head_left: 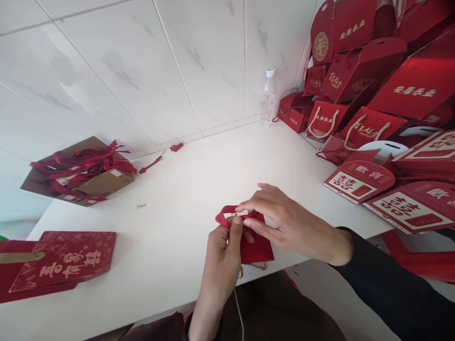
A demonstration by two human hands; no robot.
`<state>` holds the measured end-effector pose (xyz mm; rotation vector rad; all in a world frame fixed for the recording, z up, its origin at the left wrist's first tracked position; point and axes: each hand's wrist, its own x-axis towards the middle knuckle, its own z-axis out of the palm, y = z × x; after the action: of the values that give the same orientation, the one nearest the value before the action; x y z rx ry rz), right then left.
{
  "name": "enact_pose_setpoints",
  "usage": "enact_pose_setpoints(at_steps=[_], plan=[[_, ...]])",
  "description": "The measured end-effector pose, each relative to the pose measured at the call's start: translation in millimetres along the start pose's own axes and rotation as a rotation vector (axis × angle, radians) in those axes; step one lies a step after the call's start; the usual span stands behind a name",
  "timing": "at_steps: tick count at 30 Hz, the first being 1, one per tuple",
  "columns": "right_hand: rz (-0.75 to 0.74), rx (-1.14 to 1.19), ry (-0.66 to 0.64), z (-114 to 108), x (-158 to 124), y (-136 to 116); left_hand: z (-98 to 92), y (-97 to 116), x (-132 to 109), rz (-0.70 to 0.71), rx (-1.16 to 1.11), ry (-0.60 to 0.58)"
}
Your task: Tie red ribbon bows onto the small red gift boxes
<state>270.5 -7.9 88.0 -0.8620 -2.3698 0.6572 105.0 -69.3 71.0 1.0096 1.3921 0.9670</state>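
Near the table's front edge, a small red paper bag [262,250] lies under my hands, its twisted gold cord handle [259,266] hanging at the near side. A red ribbon [222,218] forms a loop over the bag. My left hand [223,251] pinches the ribbon between thumb and fingers; its fingertips are partly hidden behind the loop. From the right, my right hand [287,222] has its thumb and index finger closing on the ribbon's other side, with the remaining fingers loosely bent above. The exact knot or crossing of the ribbon is covered by my fingers.
A cardboard box [106,183] of red ribbons stands at the left by the tiled wall. Red printed bags [81,258] lie front left. A clear plastic bottle [267,102] stands at the back. Stacked red gift boxes [369,66] fill the right side. Ribbon scraps [151,165] lie nearby.
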Motion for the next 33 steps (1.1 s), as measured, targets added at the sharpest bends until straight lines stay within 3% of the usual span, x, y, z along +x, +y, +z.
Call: enact_pose_setpoints(at_steps=[4, 9, 12, 14, 18, 20, 23, 29, 33], plan=[[0.041, 0.01, 0.003, -11.2, -6.2, -6.3, -4.4, 0.1, 1.7, 0.037, -0.013, 0.001], [0.328, 0.228, -0.096, -23.6, -18.3, -17.0, -13.2, -1.7, 3.3, 0.126, -0.04, -0.109], [0.397, 0.296, -0.071, -19.0, -17.8, -14.7, -13.2, -3.5, 3.2, 0.202, 0.081, -0.041], [0.415, 0.351, -0.074, -11.8, -15.0, -10.9, -10.0, -6.7, 4.5, 0.335, 0.22, 0.08], [0.422, 0.439, -0.104, 1.5, -9.5, -4.4, -1.3, -20.1, 11.0, 0.799, 0.487, 0.295], [0.424, 0.492, -0.132, 4.4, -7.8, -2.3, 1.2, -27.7, 14.2, 0.935, 0.543, 0.376], [0.433, 0.578, -0.158, 3.2, -5.8, -0.8, 1.1, -34.8, 16.1, 0.907, 0.554, 0.463], [0.5, 0.5, -0.091, -6.3, -5.6, -1.7, -0.2, -35.1, 14.0, 0.832, 0.53, 0.477], [0.579, 0.568, -0.077, -5.4, -9.0, 0.7, 4.1, -36.0, 9.1, 0.565, 0.393, 0.476]])
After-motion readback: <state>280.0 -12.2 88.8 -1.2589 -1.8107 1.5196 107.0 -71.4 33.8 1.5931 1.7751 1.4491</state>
